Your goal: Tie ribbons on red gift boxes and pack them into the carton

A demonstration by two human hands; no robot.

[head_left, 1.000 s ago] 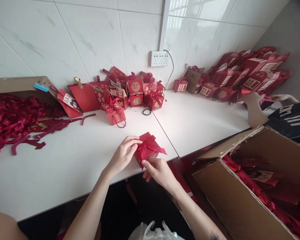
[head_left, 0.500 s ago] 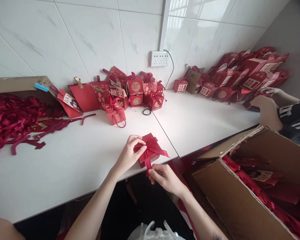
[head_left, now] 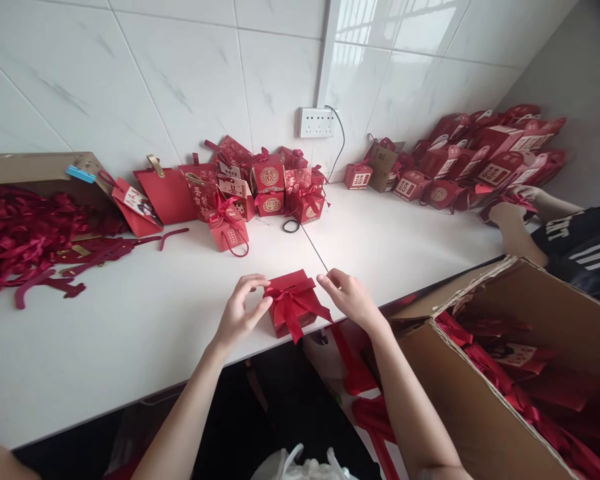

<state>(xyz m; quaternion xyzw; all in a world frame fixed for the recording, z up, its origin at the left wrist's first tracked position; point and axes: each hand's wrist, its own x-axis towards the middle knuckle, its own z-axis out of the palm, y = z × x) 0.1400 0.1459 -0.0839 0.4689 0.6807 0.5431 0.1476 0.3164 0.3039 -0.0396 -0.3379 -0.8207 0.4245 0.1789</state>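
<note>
A small red gift box (head_left: 275, 327) sits at the white table's front edge, a red satin ribbon bow (head_left: 291, 303) tied across its top. Two ribbon tails hang from the knot, one over the front and one to the right. My left hand (head_left: 241, 312) is at the box's left side, thumb and fingers spread around the left loop; I cannot tell whether they touch it. To the right of the box, my right hand (head_left: 351, 300) is apart from the ribbon, thumb and forefinger stretched out with nothing between them.
Finished red boxes (head_left: 269, 179) and bags stand along the wall. At left, a carton (head_left: 40, 162) spills ribbons (head_left: 30, 233). A black ring (head_left: 291, 227) lies mid-table. An open cardboard box (head_left: 475, 393) stands right, below a co-worker's hands (head_left: 510, 217) and piled boxes (head_left: 495, 143).
My right hand has let go of the front ribbon tail and moved up and right. My left hand has loosened from the knot and shifted left. The bow stays tied.
</note>
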